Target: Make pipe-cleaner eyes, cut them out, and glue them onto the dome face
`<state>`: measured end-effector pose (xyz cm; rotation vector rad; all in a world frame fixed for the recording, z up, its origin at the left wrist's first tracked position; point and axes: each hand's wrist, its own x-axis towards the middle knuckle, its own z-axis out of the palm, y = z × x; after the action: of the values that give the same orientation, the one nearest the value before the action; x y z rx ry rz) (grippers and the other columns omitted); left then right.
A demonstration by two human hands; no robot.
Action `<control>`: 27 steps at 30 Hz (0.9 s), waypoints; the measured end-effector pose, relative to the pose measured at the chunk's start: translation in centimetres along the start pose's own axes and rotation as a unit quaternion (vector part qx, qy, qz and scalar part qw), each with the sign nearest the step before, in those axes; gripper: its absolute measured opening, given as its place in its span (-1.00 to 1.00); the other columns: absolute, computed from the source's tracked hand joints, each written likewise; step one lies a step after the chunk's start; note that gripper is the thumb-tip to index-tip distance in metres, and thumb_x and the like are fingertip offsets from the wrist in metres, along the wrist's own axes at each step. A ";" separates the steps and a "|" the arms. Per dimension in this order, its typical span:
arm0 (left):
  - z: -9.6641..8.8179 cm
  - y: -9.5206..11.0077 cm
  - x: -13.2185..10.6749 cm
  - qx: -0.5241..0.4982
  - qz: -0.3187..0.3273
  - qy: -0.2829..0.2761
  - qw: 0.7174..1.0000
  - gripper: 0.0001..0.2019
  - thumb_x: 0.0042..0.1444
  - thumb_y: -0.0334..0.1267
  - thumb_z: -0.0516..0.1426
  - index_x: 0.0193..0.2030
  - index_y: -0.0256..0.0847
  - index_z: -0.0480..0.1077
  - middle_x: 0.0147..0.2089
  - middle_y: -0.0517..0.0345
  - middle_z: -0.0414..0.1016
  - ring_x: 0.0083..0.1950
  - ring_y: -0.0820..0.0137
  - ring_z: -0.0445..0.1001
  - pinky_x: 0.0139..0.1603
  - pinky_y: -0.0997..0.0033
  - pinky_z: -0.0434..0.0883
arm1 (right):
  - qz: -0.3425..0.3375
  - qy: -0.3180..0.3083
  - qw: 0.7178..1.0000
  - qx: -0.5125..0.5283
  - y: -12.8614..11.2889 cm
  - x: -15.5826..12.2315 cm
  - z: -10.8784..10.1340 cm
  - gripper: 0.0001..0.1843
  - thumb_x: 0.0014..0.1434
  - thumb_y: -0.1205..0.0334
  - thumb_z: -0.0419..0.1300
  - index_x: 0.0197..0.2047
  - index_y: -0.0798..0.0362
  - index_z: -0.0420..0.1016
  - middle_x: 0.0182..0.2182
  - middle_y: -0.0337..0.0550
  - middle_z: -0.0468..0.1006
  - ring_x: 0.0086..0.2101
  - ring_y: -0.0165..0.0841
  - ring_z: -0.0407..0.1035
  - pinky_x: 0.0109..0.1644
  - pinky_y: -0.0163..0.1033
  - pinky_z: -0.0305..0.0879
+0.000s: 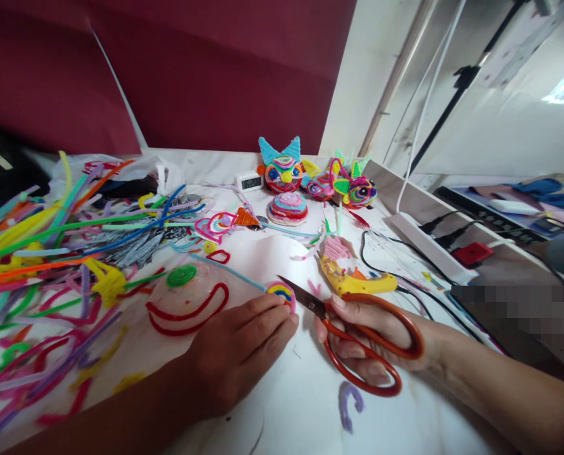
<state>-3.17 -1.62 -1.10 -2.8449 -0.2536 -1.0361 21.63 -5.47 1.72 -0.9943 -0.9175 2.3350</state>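
My left hand lies low over the table, its fingers pressed on a small curved rainbow piece of coiled pipe cleaners. A long light blue pipe cleaner stretches away from that piece to the left. In my right hand is a pair of scissors with orange-red handles. Their dark blades look closed, and the tip points at the rainbow piece, close to its right edge. Left of my left hand, a pale rounded form carries a green coil and a red pipe cleaner loop.
Many loose pipe cleaners heap up on the left. A yellow glue gun rests behind my right hand, with cables near it. Colourful animal heads and a small clock stand at the back. A power strip lies right.
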 end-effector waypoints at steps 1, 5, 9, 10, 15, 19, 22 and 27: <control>-0.1 0.0 0.0 -0.002 0.002 -0.003 1.000 -0.68 0.31 -0.50 -0.09 0.11 -0.53 0.33 0.02 -0.22 0.51 0.25 0.20 0.33 0.24 0.15 0.41 | 0.000 -0.011 1.000 -0.003 -0.2 0.1 -0.1 -0.48 0.21 -0.23 0.07 -0.24 0.13 0.38 -0.64 -0.39 0.22 -0.74 -0.60 0.11 -0.73 -0.51 -0.02; -0.3 0.1 0.1 -0.002 -0.007 -0.004 1.000 -0.68 0.30 -0.51 -0.08 0.12 -0.49 0.34 0.01 -0.19 0.53 0.24 0.22 0.35 0.24 0.16 0.40 | -0.001 -0.039 0.999 -0.014 -0.7 0.6 -0.3 -0.46 0.21 -0.27 0.04 -0.21 0.12 0.36 -0.63 -0.39 0.23 -0.73 -0.58 0.14 -0.70 -0.47 0.06; -0.3 0.1 0.2 -0.005 -0.008 -0.002 1.000 -0.68 0.29 -0.51 -0.07 0.11 -0.49 0.34 0.01 -0.18 0.53 0.23 0.23 0.36 0.24 0.17 0.41 | 0.007 -0.018 1.000 -0.022 -0.7 0.8 -0.1 -0.48 0.19 -0.28 0.06 -0.26 0.08 0.31 -0.65 -0.43 0.18 -0.76 -0.60 0.05 -0.74 -0.49 0.03; -0.3 0.1 0.2 -0.006 -0.007 -0.004 1.000 -0.68 0.29 -0.51 -0.07 0.12 -0.49 0.34 0.01 -0.19 0.53 0.23 0.24 0.36 0.24 0.18 0.41 | 0.010 -0.012 1.000 -0.023 -0.7 0.7 0.0 -0.49 0.18 -0.28 0.07 -0.27 0.07 0.30 -0.66 -0.45 0.17 -0.76 -0.60 0.02 -0.76 -0.50 0.00; -0.3 0.0 0.3 -0.006 -0.001 -0.006 1.000 -0.69 0.31 -0.51 -0.09 0.09 -0.53 0.34 0.01 -0.21 0.52 0.25 0.21 0.34 0.24 0.17 0.40 | 0.000 -0.017 0.999 -0.037 -0.9 0.7 -0.2 -0.50 0.22 -0.25 0.03 -0.24 0.09 0.32 -0.64 -0.43 0.17 -0.75 -0.61 0.03 -0.75 -0.50 -0.01; -0.4 0.0 0.3 -0.011 0.003 -0.004 1.000 -0.69 0.31 -0.50 -0.09 0.08 -0.55 0.36 0.01 -0.23 0.52 0.25 0.19 0.33 0.23 0.16 0.41 | -0.023 -0.075 0.996 -0.045 -1.0 1.3 -1.0 -0.44 0.29 -0.24 -0.09 -0.19 0.14 0.36 -0.58 -0.33 0.27 -0.70 -0.56 0.18 -0.68 -0.45 0.06; -0.3 0.0 0.3 -0.011 0.007 0.000 1.000 -0.69 0.30 -0.51 -0.08 0.07 -0.58 0.36 0.00 -0.25 0.51 0.23 0.18 0.34 0.23 0.16 0.40 | -0.030 -0.102 0.994 -0.040 -0.9 1.7 -1.3 -0.41 0.31 -0.22 -0.15 -0.20 0.16 0.37 -0.57 -0.31 0.28 -0.69 -0.52 0.22 -0.65 -0.42 0.08; -0.3 0.1 0.4 -0.002 0.002 0.005 1.000 -0.70 0.29 -0.52 -0.07 0.06 -0.56 0.37 -0.01 -0.24 0.52 0.24 0.20 0.34 0.24 0.18 0.40 | -0.030 -0.061 0.997 -0.035 -0.9 1.6 -0.9 -0.47 0.28 -0.22 -0.07 -0.23 0.13 0.33 -0.62 -0.37 0.23 -0.72 -0.55 0.15 -0.67 -0.45 0.04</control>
<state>-3.07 -1.68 -0.66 -2.8430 -0.2461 -1.0503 21.38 -3.53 1.19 -0.8457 -1.0696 2.3485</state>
